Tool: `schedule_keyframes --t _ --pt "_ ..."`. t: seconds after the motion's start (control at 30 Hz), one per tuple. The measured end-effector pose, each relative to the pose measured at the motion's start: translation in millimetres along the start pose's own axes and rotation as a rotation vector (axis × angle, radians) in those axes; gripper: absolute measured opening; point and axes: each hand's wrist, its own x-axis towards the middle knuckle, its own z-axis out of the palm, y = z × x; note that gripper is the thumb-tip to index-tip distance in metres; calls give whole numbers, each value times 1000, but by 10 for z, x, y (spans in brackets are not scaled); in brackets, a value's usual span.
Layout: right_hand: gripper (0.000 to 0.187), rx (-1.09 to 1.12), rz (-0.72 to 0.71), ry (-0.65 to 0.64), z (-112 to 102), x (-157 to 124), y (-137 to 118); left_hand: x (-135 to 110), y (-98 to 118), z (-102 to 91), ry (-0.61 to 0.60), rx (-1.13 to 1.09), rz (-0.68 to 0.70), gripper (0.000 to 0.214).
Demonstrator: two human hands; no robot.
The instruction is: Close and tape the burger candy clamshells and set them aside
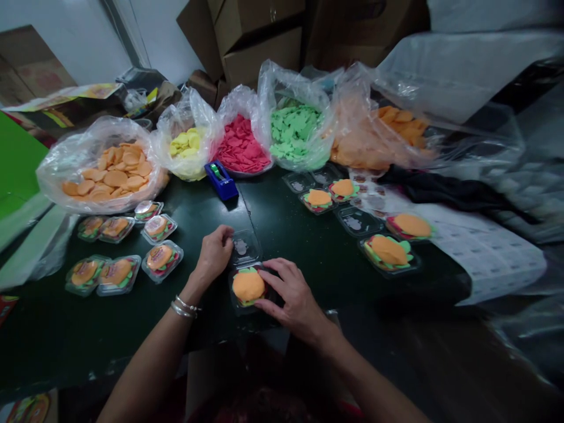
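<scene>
A clear clamshell box [248, 267] lies open on the dark table, with an orange burger-shaped stack [248, 285] in its near half. My left hand [214, 252] pinches the left edge of the box's lid, fingers curled. My right hand [293, 296] rests on the right side of the box, fingers spread along its rim beside the stack.
Closed filled boxes [159, 258] lie at the left, open filled ones [389, 251] at the right. Plastic bags of orange [110, 173], yellow [187, 144], red [240, 147] and green [293, 129] pieces line the back. A blue tape dispenser [221, 179] stands between. Sticker sheets [484, 252] lie right.
</scene>
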Motion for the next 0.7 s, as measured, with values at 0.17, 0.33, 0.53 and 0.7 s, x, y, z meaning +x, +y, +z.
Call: schedule_keyframes --t 0.17,0.33,0.53,0.7 --pt "55 -16 -69 32 8 -40 26 -14 7 -1 11 -21 -15 17" --pt "80 -53 -81 -28 67 -27 15 -32 50 -37 7 -44 -13 14" --pt "99 -110 93 -8 189 -46 3 -307 155 -235 -78 -244 110 28" --pt "97 -148 155 -6 247 -50 -47 -825 188 -296 -189 -49 517 51"
